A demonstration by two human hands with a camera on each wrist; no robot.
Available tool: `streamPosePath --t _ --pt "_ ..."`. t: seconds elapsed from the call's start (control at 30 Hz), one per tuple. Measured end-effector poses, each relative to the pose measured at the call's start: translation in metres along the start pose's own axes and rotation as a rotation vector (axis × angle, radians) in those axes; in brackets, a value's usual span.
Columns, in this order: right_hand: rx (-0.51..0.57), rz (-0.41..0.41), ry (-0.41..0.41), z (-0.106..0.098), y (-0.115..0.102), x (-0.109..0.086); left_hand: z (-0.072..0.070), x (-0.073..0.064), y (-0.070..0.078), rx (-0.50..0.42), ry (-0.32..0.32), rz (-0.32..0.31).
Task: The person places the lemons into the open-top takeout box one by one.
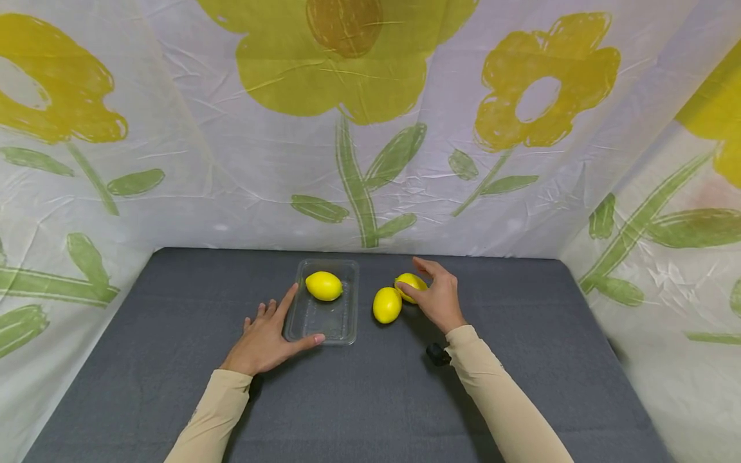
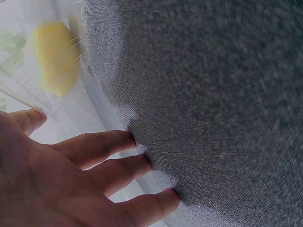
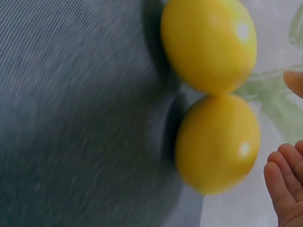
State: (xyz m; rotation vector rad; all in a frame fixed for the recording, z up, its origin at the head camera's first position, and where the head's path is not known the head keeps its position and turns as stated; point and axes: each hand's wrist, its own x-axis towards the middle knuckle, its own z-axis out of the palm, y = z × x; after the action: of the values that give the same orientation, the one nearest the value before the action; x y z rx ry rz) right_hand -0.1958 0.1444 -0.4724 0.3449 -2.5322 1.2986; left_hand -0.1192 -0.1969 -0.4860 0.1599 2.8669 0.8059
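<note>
A clear plastic tray [image 1: 330,326] lies on the table with one yellow lemon [image 1: 323,286] in its far half. My left hand [image 1: 265,342] spreads along the tray's left side, index fingertip at the left rim and thumb at the near edge. In the left wrist view, three other fingertips [image 2: 142,163] press on the cloth. To the right of the tray, a second lemon [image 1: 386,305] touches a third lemon [image 1: 410,280] just behind it. Over that third lemon reaches my right hand [image 1: 441,297], thumb and fingers apart; the right wrist view shows the fingers off both lemons [image 3: 215,142].
A dark grey cloth [image 1: 359,411] covers the table. Behind and beside it hangs a white sheet [image 1: 249,193] printed with yellow flowers. A small black device [image 1: 438,354] sits at the right wrist.
</note>
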Motion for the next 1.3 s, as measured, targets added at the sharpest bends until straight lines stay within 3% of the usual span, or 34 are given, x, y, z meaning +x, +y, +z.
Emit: streamPosePath --t 0.5,0.93,1.3 --pt "-0.063 0.144 -0.069 -0.009 0.026 -0.013 0.001 0.000 -0.001 0.001 0.009 0.001" --pt "-0.074 0.223 -0.159 -0.006 0.032 -0.013 0.001 -0.001 0.000 0.002 0.006 -0.004" --pt "-0.112 0.209 -0.184 -0.004 0.035 -0.013 0.001 -0.001 0.001 0.005 0.006 -0.002"
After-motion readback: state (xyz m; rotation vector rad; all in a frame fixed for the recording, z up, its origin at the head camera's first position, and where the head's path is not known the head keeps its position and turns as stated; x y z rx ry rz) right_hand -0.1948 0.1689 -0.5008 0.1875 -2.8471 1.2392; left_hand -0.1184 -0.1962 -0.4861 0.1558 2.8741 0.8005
